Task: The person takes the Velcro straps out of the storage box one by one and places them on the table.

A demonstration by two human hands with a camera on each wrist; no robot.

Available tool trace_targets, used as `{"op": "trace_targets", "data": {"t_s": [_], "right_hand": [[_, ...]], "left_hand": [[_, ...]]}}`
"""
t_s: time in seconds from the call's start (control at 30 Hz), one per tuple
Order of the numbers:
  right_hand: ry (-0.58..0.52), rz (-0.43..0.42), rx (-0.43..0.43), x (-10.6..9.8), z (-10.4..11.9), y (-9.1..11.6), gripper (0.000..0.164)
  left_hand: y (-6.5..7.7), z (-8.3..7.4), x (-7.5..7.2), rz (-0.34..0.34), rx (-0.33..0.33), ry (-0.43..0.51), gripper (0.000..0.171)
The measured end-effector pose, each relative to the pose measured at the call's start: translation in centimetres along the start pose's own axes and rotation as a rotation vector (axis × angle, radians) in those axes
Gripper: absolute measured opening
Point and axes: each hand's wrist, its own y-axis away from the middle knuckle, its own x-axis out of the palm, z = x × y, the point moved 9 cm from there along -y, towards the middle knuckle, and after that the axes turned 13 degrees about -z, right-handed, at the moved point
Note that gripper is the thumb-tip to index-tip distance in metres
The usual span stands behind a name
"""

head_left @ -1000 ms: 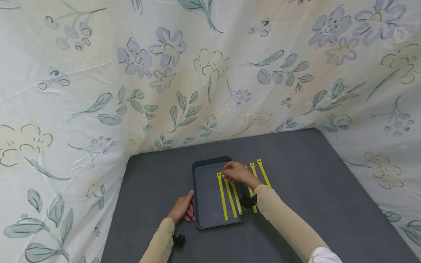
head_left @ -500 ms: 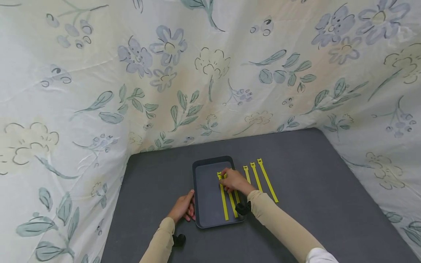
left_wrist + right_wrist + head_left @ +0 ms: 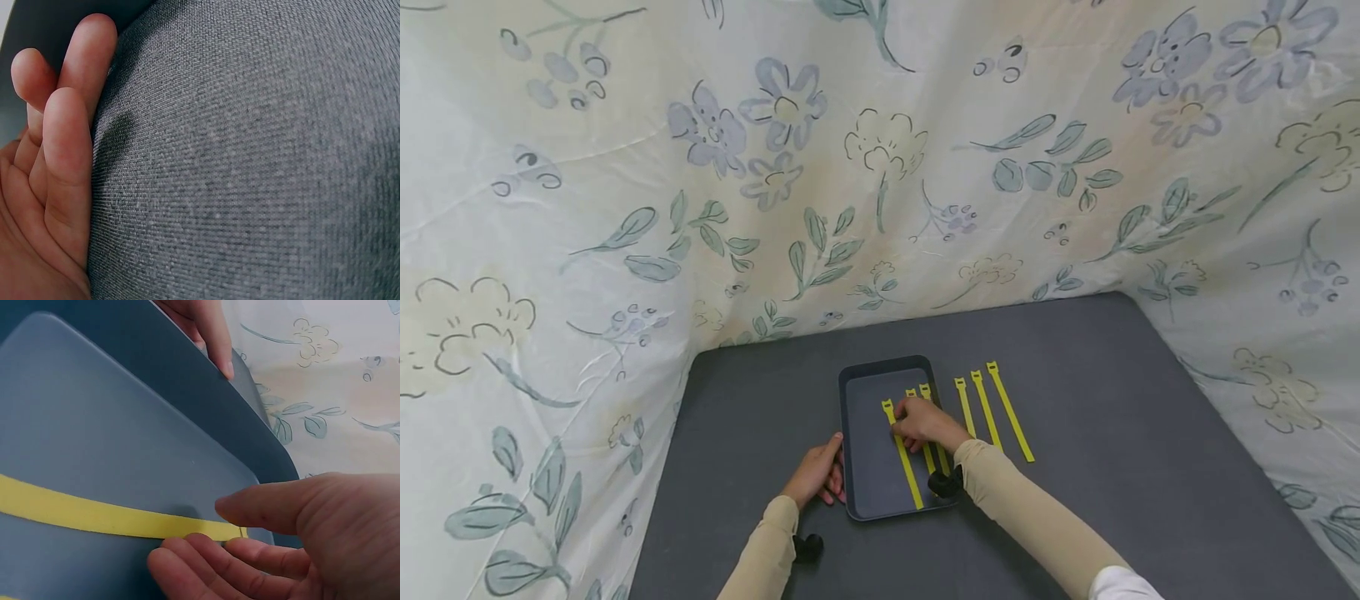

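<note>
In the head view a dark tray (image 3: 867, 475) lies on the table with 3 yellow hook-and-loop cable ties in it. My right hand (image 3: 925, 423) reaches over it and pinches the leftmost cable tie (image 3: 910, 479) near its slotted head. The right wrist view shows thumb and fingers on opposite edges of that tie (image 3: 125, 519). Two more ties (image 3: 926, 390) lie to its right, partly hidden by the hand. My left hand (image 3: 815, 471) rests at the tray's left side, its thumb touching the rim. The left wrist view shows its other fingers (image 3: 65, 144) loosely bent against the grey cloth.
On the table right of the tray lie 3 more yellow cable ties (image 3: 1011, 412), side by side, two partly behind my right forearm. A dark grey cloth covers the table (image 3: 1097, 400). Floral fabric (image 3: 880, 208) hangs behind it and along the sides.
My right hand has moved left and down from the right part of the tray. The leftmost cable tie's head has shifted left, so it slants more. My left hand and the tray stay put.
</note>
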Motion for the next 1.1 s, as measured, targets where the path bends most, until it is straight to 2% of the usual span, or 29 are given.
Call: {"op": "trace_targets", "data": {"t_s": [0.37,0.6,1.1], "right_hand": [[-0.084,0.11,0.033,2.0,0.1,0.5,0.014],[-0.12,0.128,0.05,2.7,0.6,0.7,0.012],[-0.292,0.19,0.07,4.2,1.6,0.6,0.028]], "left_hand": [[0.0,-0.1,-0.1,0.004,0.001,-0.009,0.063],[0.0,-0.2,-0.2,-0.002,0.006,-0.014,0.064],[0.4,-0.4,-0.1,0.003,0.005,-0.032,0.068]]}}
